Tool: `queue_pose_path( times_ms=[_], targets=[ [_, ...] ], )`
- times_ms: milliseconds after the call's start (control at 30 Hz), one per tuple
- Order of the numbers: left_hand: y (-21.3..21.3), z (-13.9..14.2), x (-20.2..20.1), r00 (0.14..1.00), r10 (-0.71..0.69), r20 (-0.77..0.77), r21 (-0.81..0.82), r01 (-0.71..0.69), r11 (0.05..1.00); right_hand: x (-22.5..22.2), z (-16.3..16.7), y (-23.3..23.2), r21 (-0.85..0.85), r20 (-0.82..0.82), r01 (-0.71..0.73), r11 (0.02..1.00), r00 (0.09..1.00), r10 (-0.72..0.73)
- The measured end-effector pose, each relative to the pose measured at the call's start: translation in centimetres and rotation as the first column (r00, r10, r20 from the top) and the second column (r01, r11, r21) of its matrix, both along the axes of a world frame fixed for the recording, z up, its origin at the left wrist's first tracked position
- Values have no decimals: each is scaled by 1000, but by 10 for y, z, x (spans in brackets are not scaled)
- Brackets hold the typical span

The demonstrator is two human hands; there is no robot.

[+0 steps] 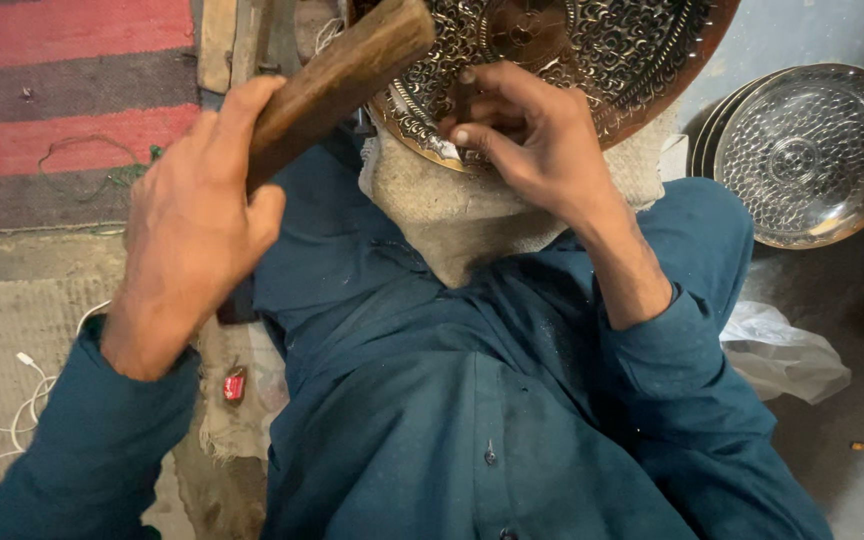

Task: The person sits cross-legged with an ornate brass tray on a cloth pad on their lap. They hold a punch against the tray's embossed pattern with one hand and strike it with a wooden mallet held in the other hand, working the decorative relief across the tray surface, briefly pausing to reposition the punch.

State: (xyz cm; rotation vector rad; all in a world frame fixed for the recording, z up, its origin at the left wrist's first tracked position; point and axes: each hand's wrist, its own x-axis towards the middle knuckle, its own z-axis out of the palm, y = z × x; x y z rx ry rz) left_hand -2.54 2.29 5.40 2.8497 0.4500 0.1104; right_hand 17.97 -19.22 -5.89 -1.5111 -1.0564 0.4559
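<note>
Striped rug [72, 90], grey floor [852, 320], 1 stack of plates [812, 150] beside.

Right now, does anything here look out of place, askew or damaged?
Nothing looks damaged. Small oddities: a white cable lies loose on the floor mat, and a crumpled plastic bag sits beside the stacked metal plates.

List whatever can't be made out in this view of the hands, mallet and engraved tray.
- Tool under the right hand: fingers hide it; its kind is unclear.
- Mallet: top edge cuts off its head.
- Tray: upper part out of frame; hand and mallet cover the rest.
- Left hand: hides the lower handle.
- Stacked plates: count unclear, front plate covers them.
</note>
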Motion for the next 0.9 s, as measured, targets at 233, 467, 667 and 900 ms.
queue_pose_path(
  times_ms=[233, 467, 667, 900],
  targets=[
    [3, 8, 17, 972, -133, 193, -155, 164, 974, 0, 2, 1, 20, -3, -18, 1000, 1000, 18],
    [2, 6, 13, 985, -173, 23, 149, 168, 974, 0, 3, 1, -10, -54, -21, 1000, 998, 20],
    [2, 5, 15, 989, -141, -31, 309, 144, 940, 2, 6, 1, -33, 26, -5, 999, 1000, 6],
    [2, 4, 16, 981, -175, 83, 228, 153, 962, 2, 10, 0, -75, 17, -3, 997, 1000, 5]
  ],
)
